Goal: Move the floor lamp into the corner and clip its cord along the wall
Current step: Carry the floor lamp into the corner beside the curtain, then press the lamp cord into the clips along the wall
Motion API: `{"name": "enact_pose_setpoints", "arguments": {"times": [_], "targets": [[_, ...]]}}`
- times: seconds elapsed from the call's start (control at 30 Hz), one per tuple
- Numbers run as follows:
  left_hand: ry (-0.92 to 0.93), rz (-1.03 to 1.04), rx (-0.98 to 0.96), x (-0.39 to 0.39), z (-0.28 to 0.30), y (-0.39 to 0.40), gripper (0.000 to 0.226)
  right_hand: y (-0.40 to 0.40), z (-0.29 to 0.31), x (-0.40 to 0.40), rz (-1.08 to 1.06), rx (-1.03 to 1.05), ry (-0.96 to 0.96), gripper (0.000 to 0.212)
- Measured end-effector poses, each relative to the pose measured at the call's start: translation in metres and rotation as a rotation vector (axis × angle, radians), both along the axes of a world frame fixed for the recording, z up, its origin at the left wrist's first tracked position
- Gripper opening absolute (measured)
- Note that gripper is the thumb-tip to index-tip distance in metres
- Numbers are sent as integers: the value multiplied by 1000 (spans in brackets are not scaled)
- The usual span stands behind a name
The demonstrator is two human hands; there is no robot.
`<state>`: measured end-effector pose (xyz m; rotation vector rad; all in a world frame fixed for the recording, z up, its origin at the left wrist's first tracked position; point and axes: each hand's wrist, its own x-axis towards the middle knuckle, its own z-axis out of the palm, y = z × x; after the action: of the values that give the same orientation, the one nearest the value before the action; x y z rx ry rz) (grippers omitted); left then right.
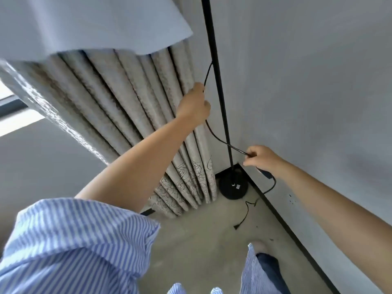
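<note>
The floor lamp stands in the corner: a thin black pole rising from a round black base, with a pale shade at the top left. Its black cord leaves the pole high up and sags across it. My left hand is raised beside the pole and closed on the cord's upper part. My right hand pinches the cord lower down, near the right wall. From there the cord loops to the floor and ends in a plug.
A pleated grey curtain hangs left of the lamp, reaching the floor. The grey right wall has a dark baseboard. The floor is bare concrete. My striped sleeve and shirt hem fill the lower frame.
</note>
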<state>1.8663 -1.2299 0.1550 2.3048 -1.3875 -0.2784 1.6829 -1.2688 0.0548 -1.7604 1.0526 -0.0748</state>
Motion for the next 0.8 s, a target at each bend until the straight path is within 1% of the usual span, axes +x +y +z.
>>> {"name": "enact_pose_setpoints", "arguments": {"times": [0.07,0.17,0.2,0.3,0.33,0.37,0.47,0.57,0.63,0.73,0.8], "targets": [[-50,-142,99,-1,-13,31,33,34,4,-7,-83,3,-48,28],[-98,-352,230,-6,-29,80,35,91,9,-10,-196,9,-113,18],[-106,-398,254,-8,-31,96,37,109,13,-9,-227,39,-134,22],[-111,-512,272,-16,-33,134,42,151,26,-8,-352,223,-279,59],[-109,-543,258,-19,-31,144,44,163,30,-9,-419,267,-334,66],[-102,-562,238,-21,-30,152,46,174,34,-10,-487,295,-370,69],[-79,-596,198,-27,-26,172,50,204,38,-16,-627,352,-365,59],[-92,-631,187,-34,-25,184,53,229,40,-20,-625,360,-279,35],[-122,-665,174,-38,-25,187,56,241,45,-24,-635,339,-261,21],[-165,-763,129,-48,-25,188,64,253,52,-35,-684,312,-287,18],[-225,-856,101,-55,-26,190,66,262,58,-43,-666,319,-320,12]]}}
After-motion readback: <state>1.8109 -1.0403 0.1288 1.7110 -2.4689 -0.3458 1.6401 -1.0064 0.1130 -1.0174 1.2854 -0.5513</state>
